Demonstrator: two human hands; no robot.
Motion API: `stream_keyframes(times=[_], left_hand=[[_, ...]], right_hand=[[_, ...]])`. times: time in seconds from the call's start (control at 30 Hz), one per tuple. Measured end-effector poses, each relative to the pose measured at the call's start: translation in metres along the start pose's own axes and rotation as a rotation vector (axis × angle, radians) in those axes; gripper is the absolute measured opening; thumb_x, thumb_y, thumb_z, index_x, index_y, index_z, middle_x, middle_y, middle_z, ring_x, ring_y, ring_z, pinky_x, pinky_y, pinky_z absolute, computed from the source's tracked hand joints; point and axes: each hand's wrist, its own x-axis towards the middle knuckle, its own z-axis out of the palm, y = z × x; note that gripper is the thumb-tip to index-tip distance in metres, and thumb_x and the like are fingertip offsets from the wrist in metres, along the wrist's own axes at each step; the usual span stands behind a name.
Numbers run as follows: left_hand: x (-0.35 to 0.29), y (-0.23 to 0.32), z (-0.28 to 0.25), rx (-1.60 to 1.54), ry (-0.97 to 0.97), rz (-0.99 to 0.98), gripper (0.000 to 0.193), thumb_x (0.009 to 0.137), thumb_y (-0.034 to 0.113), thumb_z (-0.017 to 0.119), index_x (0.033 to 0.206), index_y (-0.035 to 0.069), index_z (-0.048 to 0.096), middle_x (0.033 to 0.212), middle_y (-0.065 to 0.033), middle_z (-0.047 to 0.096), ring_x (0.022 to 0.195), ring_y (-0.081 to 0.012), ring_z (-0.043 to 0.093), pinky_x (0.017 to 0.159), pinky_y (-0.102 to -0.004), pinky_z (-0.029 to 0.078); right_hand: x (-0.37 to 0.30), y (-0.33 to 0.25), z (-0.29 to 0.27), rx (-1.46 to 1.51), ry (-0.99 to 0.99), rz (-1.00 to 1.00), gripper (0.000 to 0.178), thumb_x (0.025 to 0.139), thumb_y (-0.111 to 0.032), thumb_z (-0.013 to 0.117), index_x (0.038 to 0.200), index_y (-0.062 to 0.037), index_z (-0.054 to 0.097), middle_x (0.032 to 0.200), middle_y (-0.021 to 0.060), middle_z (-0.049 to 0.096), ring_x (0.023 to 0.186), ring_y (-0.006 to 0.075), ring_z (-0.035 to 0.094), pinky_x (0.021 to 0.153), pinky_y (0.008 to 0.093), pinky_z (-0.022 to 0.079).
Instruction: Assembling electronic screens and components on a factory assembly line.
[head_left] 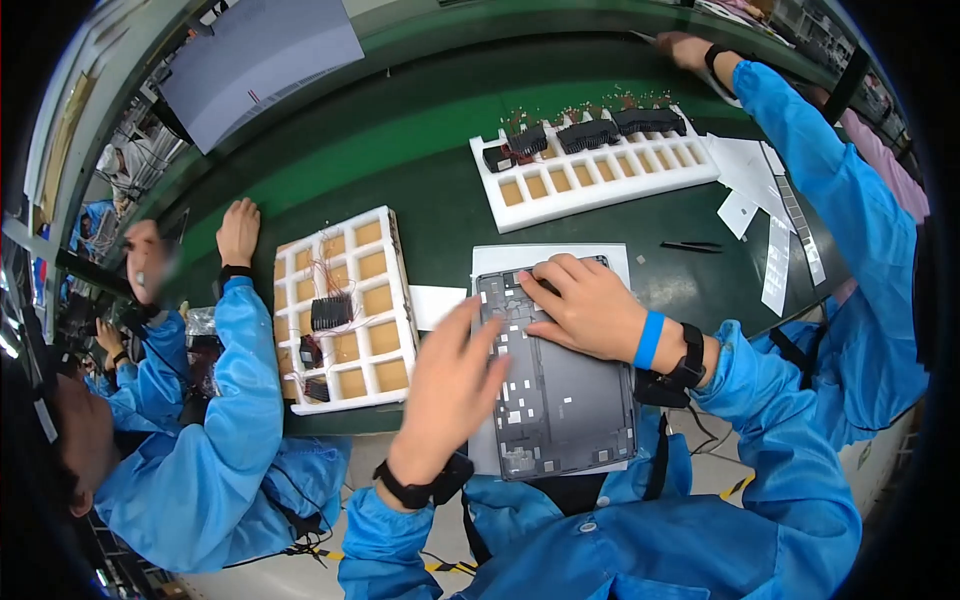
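Observation:
A dark grey tablet back housing (pixel 575 405) lies inner side up on a white sheet (pixel 607 252) in front of me. Small white and silver patches dot its left side and edges. Across its upper part rests my right hand (pixel 585 305), thumb and fingers apart, fingertips touching near the top edge. A blue band and a black strap circle that wrist. My left hand (pixel 450 385) is over the housing's left edge, its fingers spread and blurred by motion. Nothing shows in it. Whether it touches the housing, I cannot tell.
Left stands a white foam tray (pixel 400 335) with black parts and thin wires; another foam tray (pixel 600 190) with black parts sits far right. Black tweezers (pixel 691 246) and sticker sheets (pixel 776 265) lie right. Co-workers' arms (pixel 245 340) reach onto the green bench from both sides.

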Motion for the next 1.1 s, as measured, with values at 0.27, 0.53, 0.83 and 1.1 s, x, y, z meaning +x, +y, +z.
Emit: stream_keyframes(times=[0.27, 0.53, 0.83, 1.1], left_hand=[[-0.004, -0.108, -0.115, 0.563, 0.151, -0.334, 0.020, 0.091, 0.012, 0.066, 0.105, -0.002, 0.070, 0.098, -0.0203, 0.069, 0.096, -0.0402, 0.064, 0.080, -0.0478, 0.051], [-0.009, -0.147, -0.110, 0.328, -0.049, -0.619, 0.025, 0.092, 0.016, 0.066, 0.106, -0.006, 0.071, 0.081, -0.0198, 0.073, 0.071, -0.0339, 0.071, 0.067, -0.0400, 0.055], [-0.016, -0.162, -0.116, -0.067, 0.030, -0.664, 0.023, 0.094, 0.004, 0.062, 0.110, -0.011, 0.067, 0.086, -0.0095, 0.072, 0.070, -0.0122, 0.065, 0.062, -0.0269, 0.052], [-0.016, -0.154, -0.119, -0.113, -0.051, -0.723, 0.029, 0.096, 0.009, 0.065, 0.116, -0.010, 0.065, 0.091, -0.0068, 0.070, 0.074, -0.0108, 0.063, 0.066, -0.0256, 0.051]], right_hand=[[-0.014, 0.004, 0.002, 0.159, 0.056, 0.063, 0.047, 0.091, -0.032, 0.068, 0.127, -0.0028, 0.062, 0.120, 0.0093, 0.060, 0.116, 0.0268, 0.055, 0.096, 0.0405, 0.046], [-0.024, 0.007, 0.004, 0.124, 0.117, 0.022, 0.047, 0.093, -0.036, 0.066, 0.122, 0.0009, 0.064, 0.119, 0.0110, 0.060, 0.114, 0.0272, 0.056, 0.094, 0.0395, 0.046], [-0.024, 0.003, 0.005, 0.081, 0.106, 0.043, 0.047, 0.092, -0.036, 0.067, 0.119, 0.0026, 0.064, 0.119, 0.0108, 0.060, 0.114, 0.0261, 0.056, 0.093, 0.0380, 0.046], [-0.025, 0.003, 0.004, 0.131, 0.103, 0.049, 0.046, 0.093, -0.034, 0.067, 0.121, 0.0027, 0.063, 0.121, 0.0120, 0.059, 0.116, 0.0279, 0.054, 0.096, 0.0400, 0.046]])
